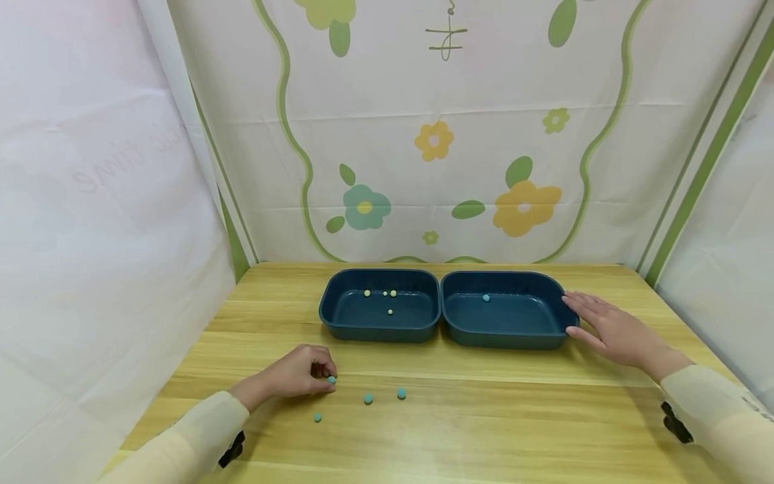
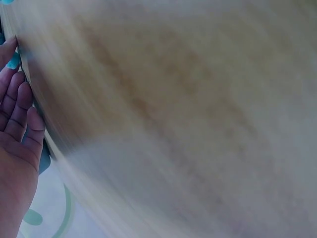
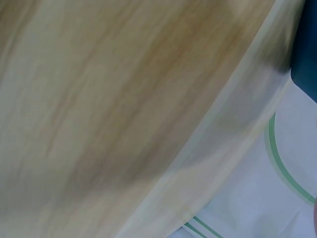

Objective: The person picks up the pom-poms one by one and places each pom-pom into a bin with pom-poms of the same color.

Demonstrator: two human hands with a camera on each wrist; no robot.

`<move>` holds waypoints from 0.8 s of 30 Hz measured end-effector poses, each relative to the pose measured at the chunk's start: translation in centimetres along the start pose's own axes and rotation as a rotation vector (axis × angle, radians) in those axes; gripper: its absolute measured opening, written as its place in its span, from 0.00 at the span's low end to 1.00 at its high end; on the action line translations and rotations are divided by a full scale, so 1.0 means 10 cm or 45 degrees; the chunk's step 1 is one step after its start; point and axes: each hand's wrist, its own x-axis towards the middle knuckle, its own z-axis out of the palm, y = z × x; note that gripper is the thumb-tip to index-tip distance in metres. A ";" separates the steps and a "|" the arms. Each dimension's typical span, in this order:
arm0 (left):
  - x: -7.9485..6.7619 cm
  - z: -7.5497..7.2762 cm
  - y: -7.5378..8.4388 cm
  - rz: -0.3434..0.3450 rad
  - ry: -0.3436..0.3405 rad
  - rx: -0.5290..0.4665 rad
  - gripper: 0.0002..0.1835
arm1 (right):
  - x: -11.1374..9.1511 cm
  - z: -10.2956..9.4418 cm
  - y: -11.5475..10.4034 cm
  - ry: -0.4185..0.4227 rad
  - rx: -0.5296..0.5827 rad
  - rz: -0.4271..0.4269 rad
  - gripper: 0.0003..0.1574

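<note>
My left hand pinches a small blue ball between thumb and finger, low over the wooden table; the left wrist view shows the same blue ball at the fingertips. Close by on the table lie three more blue balls, one nearer me, one and another to the right. With fingers extended, my right hand touches the right end of the right-hand dark blue tray. One blue ball lies in that tray. The left-hand tray contains several small yellow balls.
Both trays stand side by side toward the back of the wooden table. A white cloth printed with flowers hangs behind it, and white cloth also hangs at the left and right sides.
</note>
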 end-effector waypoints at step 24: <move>0.27 -0.06 0.39 0.002 0.104 -0.038 0.06 | 0.00 0.00 0.00 0.006 0.009 -0.008 0.40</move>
